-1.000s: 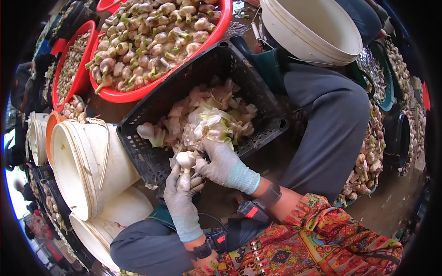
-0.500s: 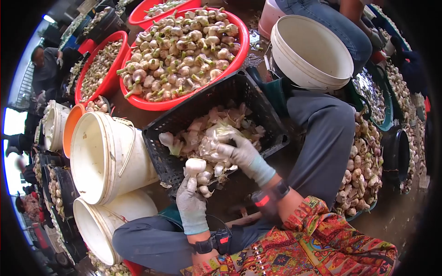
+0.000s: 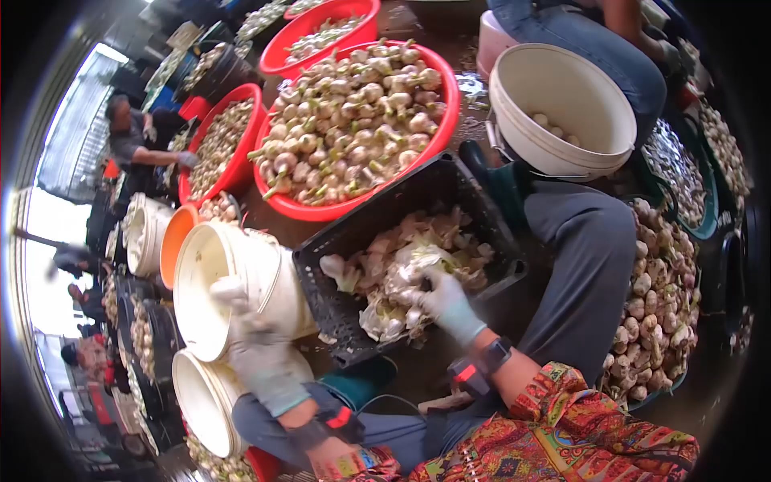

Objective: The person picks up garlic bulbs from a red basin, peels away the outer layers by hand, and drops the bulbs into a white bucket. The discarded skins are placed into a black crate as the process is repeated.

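My left hand [image 3: 261, 357], in a pale work glove, is smeared by motion at the mouth of a white bucket [image 3: 269, 277]. A whitish garlic bulb [image 3: 229, 291] is at its fingertips, blurred. My right hand [image 3: 450, 305], also gloved, reaches into a black plastic crate [image 3: 309, 277] between my legs. Its fingers are curled down against a heap of papery garlic skins [image 3: 389, 277] with some bulbs among them; what is under the fingertips is hidden.
A big red tub [image 3: 451, 104] of garlic bulbs stands beyond the crate. Another white bucket [image 3: 562, 76] with a few bulbs is far right; a second white bucket [image 3: 201, 402] lies nearer left. Piled garlic [image 3: 654, 321] is at the right. Other people sit nearby.
My left hand has moved left from above the crate to the white bucket's mouth with the garlic bulb. My right hand stays at the skins, fingers more bent. The view has shifted.
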